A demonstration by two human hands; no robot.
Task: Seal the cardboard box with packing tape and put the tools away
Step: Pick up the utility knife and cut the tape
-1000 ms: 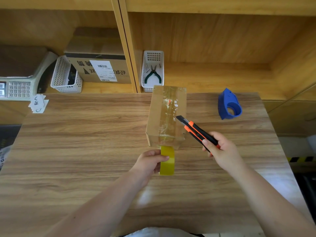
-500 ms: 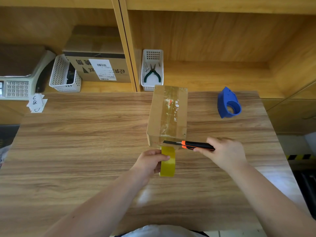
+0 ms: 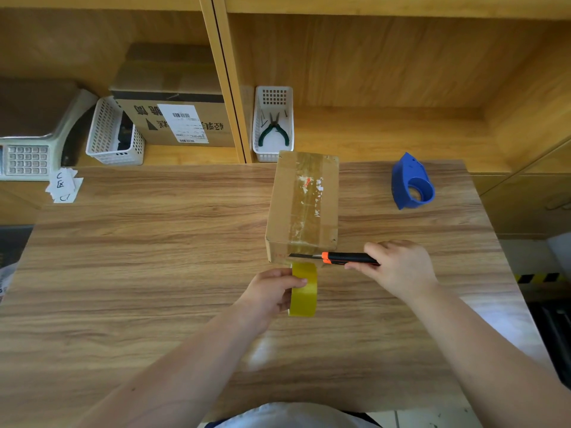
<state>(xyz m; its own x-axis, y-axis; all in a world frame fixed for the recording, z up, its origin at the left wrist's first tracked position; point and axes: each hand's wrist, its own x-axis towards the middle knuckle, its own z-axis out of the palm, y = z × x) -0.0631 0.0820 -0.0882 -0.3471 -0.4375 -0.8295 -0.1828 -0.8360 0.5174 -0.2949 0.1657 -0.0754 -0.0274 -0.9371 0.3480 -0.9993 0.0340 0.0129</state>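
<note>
The cardboard box (image 3: 304, 205) stands on the wooden table (image 3: 139, 257) a little right of centre in the frame, a strip of clear tape running down its top and over the near edge. Just below it, the left hand (image 3: 272, 293) is closed around the yellow roll of packing tape (image 3: 303, 288), thumb across the outer face, keeping the strip taut between roll and box. The right hand (image 3: 398, 267) is wrapped around the black-and-orange utility knife (image 3: 335, 258), whose blade lies level across the box's near face, where the tape leaves it; whether the edge already bites the tape is hard to tell from this angle.

The box looks light and stiff, likely to slide if pushed sideways by the blade, so it probably wants steadying through the tension on the tape. The roll is rigid and best gripped through its core or across its faces, away from the sticky side. The knife should be held by its handle only.

A blue tape dispenser (image 3: 412, 182) sits empty at the right of the table. On the shelf above centre, a white basket (image 3: 273, 97) holds green-handled pliers (image 3: 274, 129) and what appear to be small screws. At upper left, a second white basket (image 3: 106, 137) holds something dark, beside a labelled carton (image 3: 176, 118).
</note>
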